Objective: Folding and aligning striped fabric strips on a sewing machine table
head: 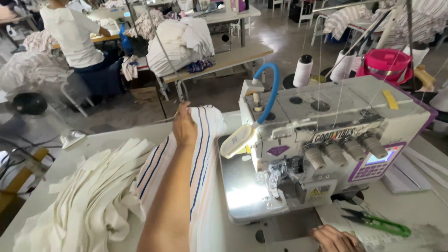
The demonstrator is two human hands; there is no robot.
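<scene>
Head view shows you a wide workshop with a grey concrete floor [280, 32] and rows of benches running away at the far side. Far left, another person [72, 35] in a white top sits at a bench [224, 58] stacked with a big heap of white cloth [179, 39]. Your own white table [93, 140] fills the near part of the scene. On its right stands the sewing machine [326, 135], off-white, with a blue hose looping over its far left corner and four dials on its front. Thread cones [303, 70] stand just beyond it, and a pink tub [387, 63] sits far right. A pile of cream strips [88, 200] lies on the near left of the table. Beside it runs the striped cloth [205, 140], draped from near to far just left of the machine. Your left hand [184, 126] rests flat on the far end of that cloth, fingers loosely curled over it. Your right hand [333, 239] lies at the near edge; I cannot tell what its grip is. Green snips [378, 223] lie just right of it.
</scene>
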